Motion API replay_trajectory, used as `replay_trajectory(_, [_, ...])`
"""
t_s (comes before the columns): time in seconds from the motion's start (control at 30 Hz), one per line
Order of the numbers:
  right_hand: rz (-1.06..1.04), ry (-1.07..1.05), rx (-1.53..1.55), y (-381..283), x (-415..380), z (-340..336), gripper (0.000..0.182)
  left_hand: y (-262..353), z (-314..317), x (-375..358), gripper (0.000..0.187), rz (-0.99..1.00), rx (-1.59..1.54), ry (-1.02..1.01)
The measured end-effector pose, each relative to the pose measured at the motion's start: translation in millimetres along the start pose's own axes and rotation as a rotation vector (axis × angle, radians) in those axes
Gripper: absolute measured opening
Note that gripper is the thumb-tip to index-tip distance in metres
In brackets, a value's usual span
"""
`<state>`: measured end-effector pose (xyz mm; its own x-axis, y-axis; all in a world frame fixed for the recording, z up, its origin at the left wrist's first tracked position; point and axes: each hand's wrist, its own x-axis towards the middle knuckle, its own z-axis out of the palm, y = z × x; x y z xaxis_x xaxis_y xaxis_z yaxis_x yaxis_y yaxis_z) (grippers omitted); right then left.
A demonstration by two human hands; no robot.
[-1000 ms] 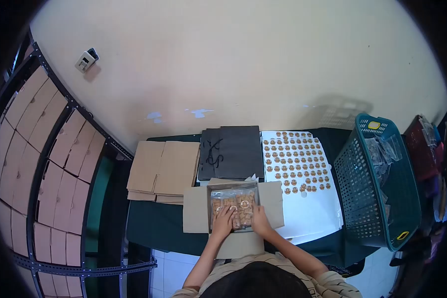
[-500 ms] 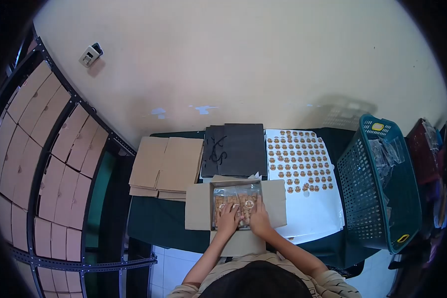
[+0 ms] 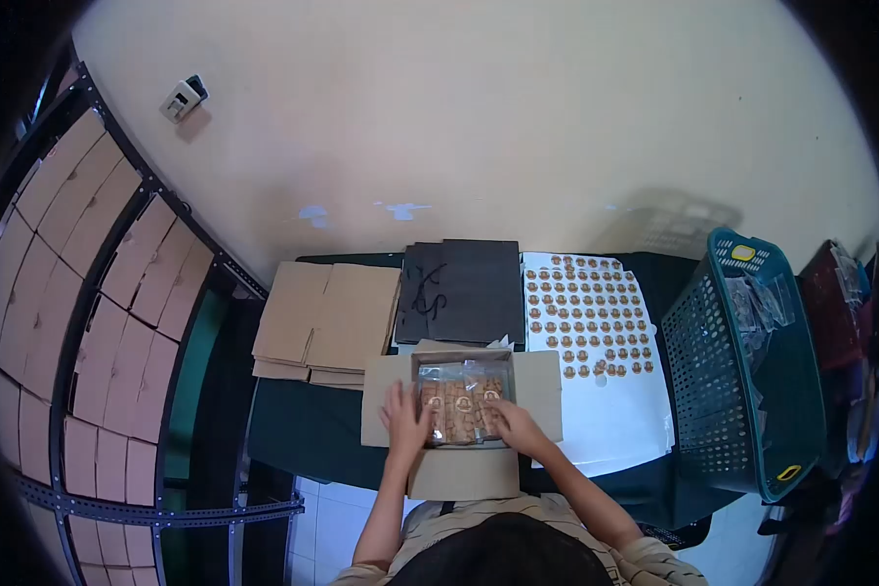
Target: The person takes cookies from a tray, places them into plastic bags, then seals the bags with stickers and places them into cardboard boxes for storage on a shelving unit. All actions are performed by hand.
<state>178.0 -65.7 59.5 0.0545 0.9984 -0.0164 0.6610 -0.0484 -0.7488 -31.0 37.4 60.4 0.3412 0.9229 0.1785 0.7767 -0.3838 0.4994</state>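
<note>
An open cardboard box point(image 3: 461, 474) stands at the table's front edge with its flaps folded out. Clear plastic bags of small brown pieces point(image 3: 449, 400), with round stickers on them, lie side by side inside. My left hand point(image 3: 406, 418) is at the box's left wall, fingers spread over the left flap and thumb toward the bags. At the right side, my right hand point(image 3: 516, 428) has its fingers bent and pinched at the edge of the right-hand plastic bag point(image 3: 486, 386).
Flat cardboard boxes point(image 3: 337, 308) and black sheets point(image 3: 474, 293) lie behind the box. To the right are a white sheet of round stickers point(image 3: 606, 420) and a green basket point(image 3: 708, 391) holding plastic bags. Shelves of cardboard boxes point(image 3: 98, 361) stand at left.
My left hand has moved left off the bags to the box's left side. My right hand has lowered slightly, its fingers now bent inward. Three stickered bags show more fully.
</note>
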Motion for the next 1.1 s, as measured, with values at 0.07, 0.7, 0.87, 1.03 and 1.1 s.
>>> replay_trajectory(0.07, [-0.101, 0.195, 0.035, -3, -17, -16, 0.038, -29, -6, -5, 0.051, -0.119, 0.015, 0.091])
replay_trajectory(0.7, [0.055, 0.213, -0.087, 17, -49, -4, 0.076, -3, -40, -8, 0.061, -0.472, -1.046, -0.665])
replay_trajectory(0.87, [0.142, 0.432, -0.061, 32, -36, 24, 0.074, -20, -27, 1, 0.047, -0.332, -0.831, -0.128])
replay_trajectory(1.03, [0.201, 0.5, -0.112, 42, -28, 36, 0.075, -2, -10, -7, 0.071, -0.029, -0.452, -0.074])
replay_trajectory(1.1, [0.217, 0.497, -0.163, 42, -29, 32, 0.081, 14, -4, -10, 0.07, 0.019, -0.183, -0.159])
